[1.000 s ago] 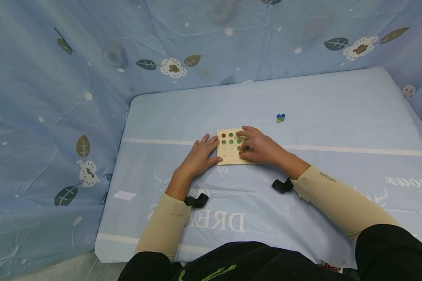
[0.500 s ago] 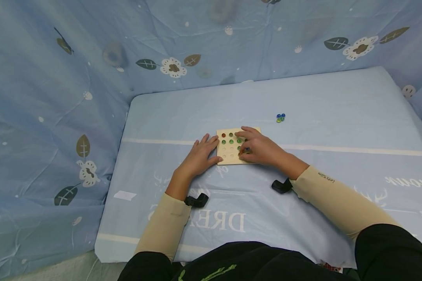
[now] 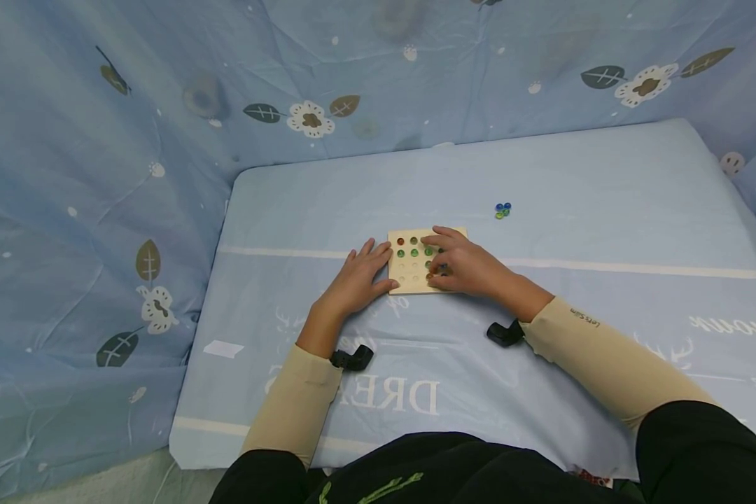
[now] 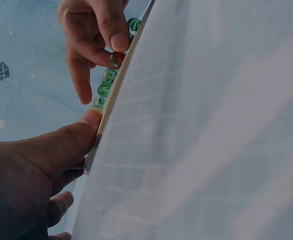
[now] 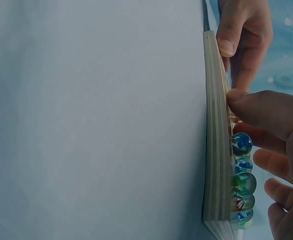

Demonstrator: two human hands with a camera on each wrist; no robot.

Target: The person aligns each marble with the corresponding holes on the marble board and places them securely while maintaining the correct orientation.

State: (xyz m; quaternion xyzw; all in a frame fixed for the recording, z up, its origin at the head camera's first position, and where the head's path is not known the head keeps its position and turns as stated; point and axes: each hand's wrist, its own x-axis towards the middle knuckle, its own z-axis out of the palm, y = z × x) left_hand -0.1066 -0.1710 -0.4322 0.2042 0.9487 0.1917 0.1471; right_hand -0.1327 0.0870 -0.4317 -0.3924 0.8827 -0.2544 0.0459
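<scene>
A square wooden board (image 3: 408, 288) with rows of round hollows lies on the cloth; glass marbles sit in many of them. Along its left edge my left hand (image 3: 358, 278) rests with fingers spread, its thumb (image 4: 79, 135) touching the near corner. My right hand (image 3: 469, 266) is over the board's right side. Between thumb and index finger it pinches an orange-red marble (image 4: 116, 60) at a hollow in the near row; its other fingers hover above the board. A blue marble (image 5: 242, 144) sits just beside that spot. The right hand hides part of the board in the head view.
A small cluster of blue and yellow-green marbles (image 3: 502, 211) lies on the cloth beyond the board, to the right. A white paper-like patch (image 3: 223, 349) is at the left. Patterned blue curtains (image 3: 378, 77) stand along the table's far and left sides.
My right hand has shifted very slightly to the left, still at the same near-row hollow with the marble. The left hand stays put on the board's edge.
</scene>
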